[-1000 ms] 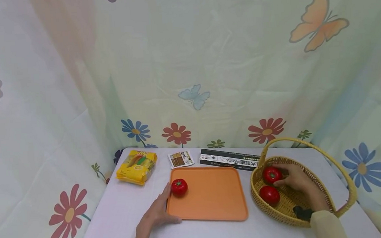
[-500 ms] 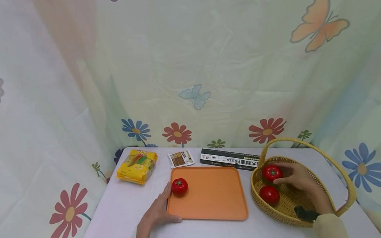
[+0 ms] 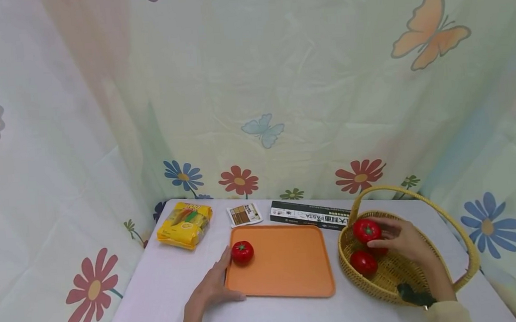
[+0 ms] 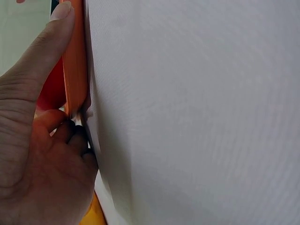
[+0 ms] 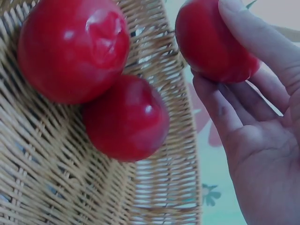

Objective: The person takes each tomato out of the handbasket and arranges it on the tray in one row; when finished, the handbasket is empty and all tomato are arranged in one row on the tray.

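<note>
My right hand (image 3: 402, 238) holds a red tomato (image 3: 366, 229) with a green stem between thumb and fingers, above the far part of the wicker basket (image 3: 393, 271). In the right wrist view this tomato (image 5: 213, 42) is apart from two red round fruits, one larger (image 5: 72, 49) and one smaller (image 5: 126, 119), lying side by side in the basket. My left hand (image 3: 213, 286) rests at the near left corner of the orange tray (image 3: 287, 263), thumb along the front rim and fingers by the left rim. Another tomato (image 3: 242, 252) sits on the tray beside those fingers.
A yellow food packet (image 3: 185, 226) lies at the back left of the white table. Behind the tray are a small sachet (image 3: 245, 215) and a long black-and-white pasta box (image 3: 311, 214). The basket's tall handle (image 3: 451, 220) arches over its right side.
My right hand has raised the tomato from among the fruit in the basket, uncovering another red fruit beneath it. My left hand and the tray have stayed put.
</note>
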Demonstrator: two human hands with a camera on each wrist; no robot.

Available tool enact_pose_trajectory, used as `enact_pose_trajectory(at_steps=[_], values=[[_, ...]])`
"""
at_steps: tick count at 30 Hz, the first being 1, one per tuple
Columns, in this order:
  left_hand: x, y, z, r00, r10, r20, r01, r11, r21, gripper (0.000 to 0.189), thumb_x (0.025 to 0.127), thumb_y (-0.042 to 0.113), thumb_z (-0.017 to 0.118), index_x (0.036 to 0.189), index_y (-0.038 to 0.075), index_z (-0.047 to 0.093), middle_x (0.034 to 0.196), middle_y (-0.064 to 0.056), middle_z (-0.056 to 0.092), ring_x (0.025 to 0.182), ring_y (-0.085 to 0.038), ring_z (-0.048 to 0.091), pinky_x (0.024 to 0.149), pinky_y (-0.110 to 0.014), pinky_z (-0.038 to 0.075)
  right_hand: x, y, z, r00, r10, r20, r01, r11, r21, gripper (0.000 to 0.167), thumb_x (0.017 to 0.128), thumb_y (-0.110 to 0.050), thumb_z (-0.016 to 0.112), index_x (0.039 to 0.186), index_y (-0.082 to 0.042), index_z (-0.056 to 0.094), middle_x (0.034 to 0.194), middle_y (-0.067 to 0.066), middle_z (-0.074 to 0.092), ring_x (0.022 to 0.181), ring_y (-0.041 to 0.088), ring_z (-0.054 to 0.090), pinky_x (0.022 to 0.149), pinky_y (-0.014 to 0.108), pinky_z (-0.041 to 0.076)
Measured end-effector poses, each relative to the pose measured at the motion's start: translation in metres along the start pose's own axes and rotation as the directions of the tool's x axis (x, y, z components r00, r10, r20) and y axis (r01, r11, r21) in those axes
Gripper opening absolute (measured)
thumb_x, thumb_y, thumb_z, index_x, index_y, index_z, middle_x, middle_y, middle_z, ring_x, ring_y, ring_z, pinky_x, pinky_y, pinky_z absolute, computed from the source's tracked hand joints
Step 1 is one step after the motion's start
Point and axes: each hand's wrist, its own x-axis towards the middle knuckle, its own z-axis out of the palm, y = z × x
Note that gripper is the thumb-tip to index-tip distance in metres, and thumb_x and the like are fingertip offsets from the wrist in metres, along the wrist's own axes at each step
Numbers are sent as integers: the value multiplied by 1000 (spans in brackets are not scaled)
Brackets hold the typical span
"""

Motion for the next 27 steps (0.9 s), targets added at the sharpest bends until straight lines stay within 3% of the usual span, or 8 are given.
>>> enact_pose_trajectory(at_steps=[10, 20, 27], values=[[-1, 0, -2, 1000, 5, -4, -5, 1000, 15, 137, 70, 47, 101, 175, 24, 17, 181, -4, 18, 165, -42, 20, 129, -70, 21, -8, -31, 12, 998, -49, 43, 41, 986, 164, 68, 93, -13, 87, 150, 6, 57, 145, 36, 58, 118, 45, 71, 86, 39, 68], [-1, 1, -1, 1000, 18, -1, -18, 1000, 2, 138, 70, 43, 102, 175, 19, 16, 180, -8, 21, 163, -47, 22, 126, -72, 26, -6, -51, 34, 964, -226, 139, 186, 949, 256, 60, 90, -1, 86, 142, 14, 60, 134, 39, 62, 104, 6, 74, 84, 28, 66], [1, 0, 1, 1000, 4, -4, -4, 1000, 16, 138, 70, 45, 102, 175, 21, 16, 180, -6, 22, 163, -45, 23, 127, -70, 27, -1, -58, 56, 946, -269, 179, 218, 940, 262, 61, 88, -5, 89, 141, 11, 63, 132, 33, 67, 107, 5, 72, 88, 27, 65]])
